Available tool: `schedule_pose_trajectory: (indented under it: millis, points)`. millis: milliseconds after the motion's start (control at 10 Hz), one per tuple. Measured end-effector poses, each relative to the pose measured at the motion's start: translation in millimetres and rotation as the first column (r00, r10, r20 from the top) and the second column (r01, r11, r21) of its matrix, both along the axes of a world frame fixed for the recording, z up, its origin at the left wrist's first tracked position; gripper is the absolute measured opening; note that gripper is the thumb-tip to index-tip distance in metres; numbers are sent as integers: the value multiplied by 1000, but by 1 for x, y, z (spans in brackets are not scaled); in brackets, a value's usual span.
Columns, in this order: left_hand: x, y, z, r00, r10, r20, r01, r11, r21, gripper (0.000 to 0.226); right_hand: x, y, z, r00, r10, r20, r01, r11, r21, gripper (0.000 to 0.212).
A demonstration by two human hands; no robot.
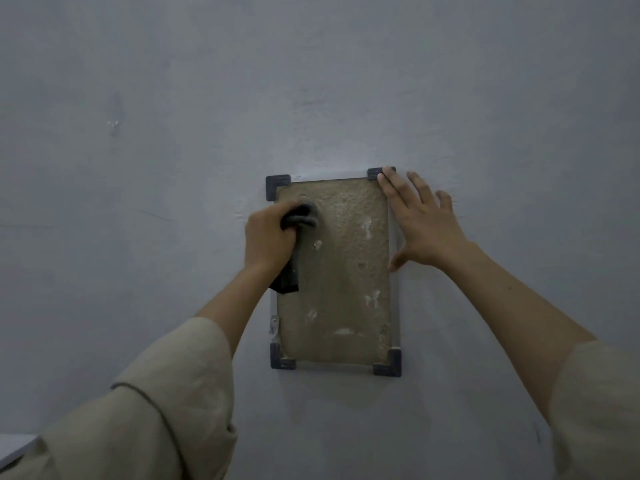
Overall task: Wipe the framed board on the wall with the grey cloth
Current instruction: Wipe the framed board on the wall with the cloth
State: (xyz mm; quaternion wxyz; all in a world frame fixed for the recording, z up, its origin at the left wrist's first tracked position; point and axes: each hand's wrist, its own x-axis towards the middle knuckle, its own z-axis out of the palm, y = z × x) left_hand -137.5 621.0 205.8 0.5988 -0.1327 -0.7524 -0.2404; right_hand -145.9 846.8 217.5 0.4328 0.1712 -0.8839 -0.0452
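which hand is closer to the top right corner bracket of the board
Right. The right hand lies flat along the framed board's right edge, its fingertips touching the top right corner bracket. The left hand grips the grey cloth against the board's upper left area, well across from that bracket.

Scuffed grey wall (173,98); pale ledge corner (15,446) at lower left; beige sleeves (149,420)

The person wears a loose, pale beige garment with wide sleeves. The left sleeve (145,403) is bunched into soft folds well behind the left hand (266,237), with a thin darker seam curving across it. The right sleeve (599,403) ends well behind the right hand (422,223). Both forearms and hands are bare, without rings, watch or gloves.
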Motion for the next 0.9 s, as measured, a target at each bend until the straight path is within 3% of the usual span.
schedule_pose_trajectory:
  millis: [100,200,400,500,600,700,800,900]
  points:
    - [-1,-6,5,1000,-18,-10,19,998,68,47,-1,0,0,1000,-5,-2,5,1000,3,142]
    - [-2,-2,11,999,30,-44,-12,934,358,44,-1,0,0,1000,-2,6,2,1000,-1,143]
    - [1,1,5,1000,9,-13,-9,1000,-6,46,-1,0,0,1000,2,6,-2,1000,-3,142]
    - [0,-9,16,996,69,-49,-52,957,285,48,-1,0,0,1000,0,5,0,1000,-4,143]
    - [1,-2,13,998,46,-30,-37,967,251,44,-1,-1,0,1000,-3,6,3,1000,-2,143]
    - [3,-2,8,1000,-22,13,22,999,-28,45,-1,0,0,1000,-3,3,3,1000,-2,142]
    - [0,-7,16,999,31,-40,-20,970,241,46,-1,0,1,1000,2,8,-2,1000,-3,142]
    - [0,1,14,998,52,-42,-38,962,272,43,-1,0,1,1000,1,12,-1,1000,-5,142]
